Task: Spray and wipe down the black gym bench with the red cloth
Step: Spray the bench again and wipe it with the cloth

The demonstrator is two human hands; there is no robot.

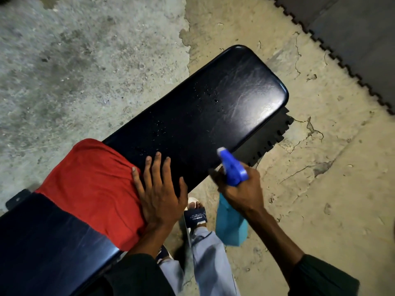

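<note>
Right hand [239, 184] of mine was curled round the neck of the teal plastic spray bottle [232, 218], its blue trigger head [232, 167] aimed over the black padded vinyl gym bench [213, 107]. Left hand [160, 193] lay flat, fingers straight, at the edge of the crumpled red cloth [92, 189] draped across the pad. Droplets [205, 95] sat mid-pad only, so I judged the far end needed misting before wiping. How full the bottle was, I couldn't tell.

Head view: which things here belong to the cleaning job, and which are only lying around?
Belong to the job:
black bench
red cloth, under the left hand
spray bottle, held in the right hand

Just lying about:
interlocking floor mat
mat piece under the bench
</note>
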